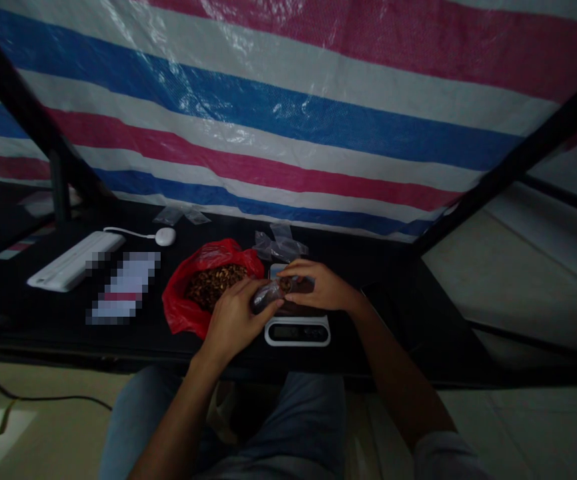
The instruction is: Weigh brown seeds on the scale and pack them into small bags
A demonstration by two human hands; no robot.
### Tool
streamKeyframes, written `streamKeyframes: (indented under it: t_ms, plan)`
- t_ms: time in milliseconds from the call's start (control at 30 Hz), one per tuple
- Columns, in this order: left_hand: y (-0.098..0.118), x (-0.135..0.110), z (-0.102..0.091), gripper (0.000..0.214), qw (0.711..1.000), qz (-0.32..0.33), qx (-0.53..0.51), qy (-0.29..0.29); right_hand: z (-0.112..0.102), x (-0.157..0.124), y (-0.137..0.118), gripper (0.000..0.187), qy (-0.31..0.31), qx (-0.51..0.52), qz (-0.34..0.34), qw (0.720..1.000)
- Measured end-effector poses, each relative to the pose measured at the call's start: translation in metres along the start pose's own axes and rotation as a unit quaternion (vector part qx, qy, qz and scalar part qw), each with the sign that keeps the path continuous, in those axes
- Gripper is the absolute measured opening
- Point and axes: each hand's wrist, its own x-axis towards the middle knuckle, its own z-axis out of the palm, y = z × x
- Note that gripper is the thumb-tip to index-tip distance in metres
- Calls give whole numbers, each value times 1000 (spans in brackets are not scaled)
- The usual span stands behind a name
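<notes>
My left hand [235, 315] is closed on the near-left side of a small clear plastic bag [267, 294]. On the bag's other side, my right hand [324, 287] pinches it with thumb and fingers. A few brown pieces [285, 285] show between the two hands, in the bag as far as I can see. Beneath them lies a white digital kitchen scale [297, 332], its platform partly hidden by my hands. Left of it stands an open red plastic bag [181, 303] full of loose brown, seed-like pieces [214, 283], close to my left hand.
Empty clear bags [281, 245] lie behind the scale, with more small bags [181, 215] farther left. A white power strip-like device [78, 260], a round white piece [165, 236] on a cord and a blurred-out sheet [125, 287] occupy the left. Striped sheeting [278, 133] rises behind the black table.
</notes>
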Motion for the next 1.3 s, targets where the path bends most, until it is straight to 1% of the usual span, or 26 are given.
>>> streamKeyframes:
  t_ms: [167, 233, 300, 467, 533, 600, 700, 800, 900, 967, 1033, 1133, 1233, 1300]
  plan:
    - [-1, -1, 0, 41, 1000, -9, -2, -5, 2, -1, -3, 37, 2, 35, 49, 998]
    - [-1, 0, 0, 44, 1000, -12, -13, -6, 2, -1, -4, 34, 5, 42, 58, 997]
    - [0, 0, -1, 43, 999, -7, -34, -11, 2, -1, -5, 32, 2, 48, 44, 998]
    - [1, 1, -3, 35, 997, -4, -76, -32, 0, 0, -8, 30, -22, 39, -32, 998]
    - [3, 0, -3, 35, 996, -9, -86, -31, -1, -1, -11, 31, -21, 28, -44, 998]
    - [5, 0, -3, 36, 994, -18, -101, -23, 0, -2, -14, 32, 3, 33, -34, 999]
    - [12, -1, -4, 33, 991, -31, -133, -9, 3, -3, -18, 28, 61, 43, -15, 997]
    - [19, -1, -5, 32, 987, -33, -157, -11, 5, -1, -20, 22, 105, 16, -49, 993]
    - [24, -1, -6, 32, 986, -30, -165, -18, 6, 1, -21, 26, 138, 14, -81, 987]
    - [26, 0, -5, 32, 984, -30, -174, -16, 5, 1, -22, 29, 146, 30, -74, 986]
    - [26, 0, -5, 32, 982, -30, -186, -12, 3, -1, -22, 29, 141, 61, -57, 986]
    - [23, 1, -7, 33, 980, -28, -199, 2, -1, -5, -19, 29, 123, 151, -17, 981]
    - [20, 3, -12, 34, 976, -44, -213, 13, -9, -9, -14, 38, 117, 228, 14, 967]
    - [19, 8, -16, 35, 973, -59, -222, 23, -15, -10, -10, 46, 101, 228, 26, 968]
